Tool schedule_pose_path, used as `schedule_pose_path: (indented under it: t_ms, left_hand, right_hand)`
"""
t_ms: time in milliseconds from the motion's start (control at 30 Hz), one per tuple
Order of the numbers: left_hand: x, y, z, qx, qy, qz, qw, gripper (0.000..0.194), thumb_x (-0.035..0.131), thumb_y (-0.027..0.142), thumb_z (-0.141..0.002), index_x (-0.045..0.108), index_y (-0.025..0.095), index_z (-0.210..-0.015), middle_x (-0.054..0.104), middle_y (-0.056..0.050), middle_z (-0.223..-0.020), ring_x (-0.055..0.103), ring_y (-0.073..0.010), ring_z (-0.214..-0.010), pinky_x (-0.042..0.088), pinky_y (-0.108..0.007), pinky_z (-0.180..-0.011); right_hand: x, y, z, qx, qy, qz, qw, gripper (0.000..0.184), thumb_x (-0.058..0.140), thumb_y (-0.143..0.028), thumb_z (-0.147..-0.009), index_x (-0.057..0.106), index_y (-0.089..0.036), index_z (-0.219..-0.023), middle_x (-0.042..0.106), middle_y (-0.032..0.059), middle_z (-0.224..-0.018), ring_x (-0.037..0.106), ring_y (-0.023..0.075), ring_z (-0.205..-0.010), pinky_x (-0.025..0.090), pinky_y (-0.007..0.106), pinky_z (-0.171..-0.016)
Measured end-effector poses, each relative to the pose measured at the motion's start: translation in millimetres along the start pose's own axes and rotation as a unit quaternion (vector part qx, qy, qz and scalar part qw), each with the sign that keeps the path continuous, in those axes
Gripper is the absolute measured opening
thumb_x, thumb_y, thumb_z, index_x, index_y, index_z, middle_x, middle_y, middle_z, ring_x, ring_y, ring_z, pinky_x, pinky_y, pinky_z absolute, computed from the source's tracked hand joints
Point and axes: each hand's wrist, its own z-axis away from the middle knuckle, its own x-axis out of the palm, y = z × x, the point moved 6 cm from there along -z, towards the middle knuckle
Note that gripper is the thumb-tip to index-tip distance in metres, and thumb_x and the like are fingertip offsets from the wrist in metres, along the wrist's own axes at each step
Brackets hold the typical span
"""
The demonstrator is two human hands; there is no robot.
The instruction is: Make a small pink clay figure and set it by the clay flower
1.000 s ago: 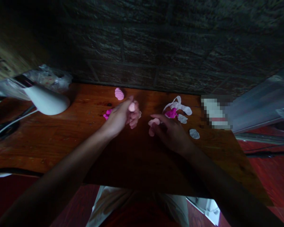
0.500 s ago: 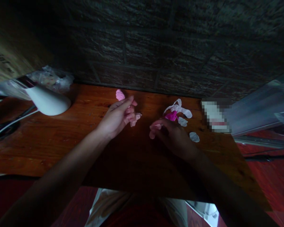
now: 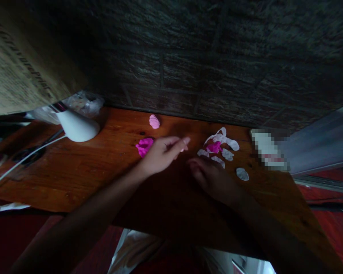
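Above the wooden tabletop my left hand (image 3: 167,153) is closed, thumb and fingertips pressed together. What the fingers hold, if anything, is too small to make out. Just to the right and lower, in shadow, my right hand (image 3: 210,175) is curled shut; its content is hidden. Left of my left hand lies a crumpled magenta piece (image 3: 144,147), with a light pink lump (image 3: 154,121) farther back. Beyond my right hand are another magenta piece (image 3: 214,147), a whitish curled strip (image 3: 232,144) and several pale petal-like pieces (image 3: 227,154). One pale flat piece (image 3: 242,174) lies apart at the right.
A white cone-shaped object (image 3: 78,127) with a white cable (image 3: 25,157) stands at the left, beside clear plastic wrapping (image 3: 85,102) and a printed brown sheet or box (image 3: 25,64). A dark brick wall (image 3: 177,68) rises behind the table (image 3: 114,167). A blurred-out pale object (image 3: 268,148) lies at the right.
My left hand has moved right, toward my right hand, uncovering the left magenta piece. Pink pieces seen at both hands earlier no longer show. Two pale pieces now show beside my right hand. The view has shifted.
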Motion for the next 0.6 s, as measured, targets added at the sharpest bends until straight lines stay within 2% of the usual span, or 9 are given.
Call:
schedule_pose_path:
  t_ms: [67,133,200,267,333,400,467,533,600]
  left_hand:
    - [10.6,1,4,0.049,-0.026,-0.078,0.995,0.034,0.066,0.042,-0.095,0.07,0.017,-0.073,0.058,0.002,-0.06,0.053,-0.0115,-0.058,0.037,-0.022,-0.056]
    - [14.9,-1,7,0.074,-0.035,-0.139,0.987,0.035,0.062,0.045,-0.098,0.07,0.018,-0.078,0.062,0.001,-0.066,0.055,-0.0128,-0.062,0.038,-0.024,-0.06]
    - [16.4,-1,8,0.095,-0.055,-0.192,0.975,0.032,0.062,0.046,-0.099,0.07,0.019,-0.084,0.066,-0.001,-0.072,0.059,-0.0147,-0.066,0.04,-0.025,-0.064]
    - [18.2,-2,9,0.12,-0.091,-0.235,0.96,0.03,0.064,0.047,-0.097,0.071,0.02,-0.086,0.07,-0.002,-0.076,0.063,-0.018,-0.074,0.044,-0.028,-0.074]
    - [21.8,-3,12,0.151,-0.141,-0.264,0.942,0.029,0.067,0.048,-0.095,0.07,0.022,-0.082,0.071,-0.002,-0.077,0.063,-0.0187,-0.074,0.046,-0.036,-0.093]
    - [25.8,-3,15,0.179,-0.188,-0.277,0.925,0.03,0.07,0.047,-0.094,0.068,0.022,-0.078,0.071,0.001,-0.072,0.061,-0.0162,-0.067,0.036,-0.048,-0.113]
    - [28.8,-2,19,0.194,-0.221,-0.288,0.911,0.03,0.072,0.046,-0.093,0.067,0.022,-0.077,0.07,0.003,-0.07,0.06,-0.0144,-0.062,0.026,-0.054,-0.121]
    - [30.7,-1,22,0.191,-0.247,-0.31,0.898,0.03,0.072,0.046,-0.092,0.066,0.021,-0.077,0.07,0.004,-0.069,0.064,-0.0151,-0.064,0.027,-0.053,-0.122]
    - [31.8,0,23,0.178,-0.269,-0.347,0.881,0.032,0.072,0.046,-0.093,0.064,0.02,-0.076,0.069,0.004,-0.069,0.066,-0.0157,-0.066,0.033,-0.05,-0.119]
  right_hand:
    - [-12,6,1,0.046,0.029,-0.075,0.996,0.037,0.041,-0.036,-0.105,0.06,-0.023,-0.076,0.069,0.005,-0.069,0.066,0.0192,-0.063,0.052,0.033,-0.062]
    - [-22,16,2,0.126,0.055,-0.173,0.975,0.048,0.042,-0.051,-0.105,0.057,-0.023,-0.07,0.061,0.0018,-0.058,0.06,0.0168,-0.054,0.05,0.031,-0.056]
    - [-23,20,3,0.176,0.038,-0.294,0.939,0.045,0.053,-0.06,-0.099,0.063,-0.022,-0.078,0.064,0.002,-0.063,0.062,0.0169,-0.056,0.052,0.031,-0.055]
    - [-22,20,1,0.193,0.037,-0.383,0.903,0.039,0.068,-0.061,-0.089,0.068,-0.022,-0.092,0.067,0.0016,-0.072,0.062,0.0164,-0.06,0.053,0.03,-0.055]
    - [-19,21,0,0.205,0.055,-0.444,0.871,0.04,0.078,-0.059,-0.082,0.07,-0.022,-0.095,0.059,-0.0018,-0.069,0.054,0.0129,-0.057,0.047,0.027,-0.051]
    - [-14,24,-1,0.228,0.066,-0.498,0.834,0.04,0.082,-0.059,-0.078,0.07,-0.022,-0.086,0.044,-0.0066,-0.06,0.039,0.009,-0.049,0.034,0.023,-0.043]
    - [-9,27,0,0.251,0.066,-0.546,0.797,0.042,0.084,-0.059,-0.075,0.064,-0.021,-0.071,0.03,-0.0098,-0.054,0.024,0.007,-0.044,0.021,0.021,-0.039]
    - [-5,27,0,0.258,0.052,-0.585,0.767,0.055,0.08,-0.063,-0.078,0.051,-0.022,-0.054,0.022,-0.0104,-0.048,0.017,0.0069,-0.041,0.016,0.022,-0.037]
    - [-1,24,1,0.255,0.028,-0.623,0.739,0.07,0.071,-0.07,-0.082,0.034,-0.024,-0.044,0.019,-0.0094,-0.044,0.017,0.0074,-0.038,0.017,0.024,-0.036]
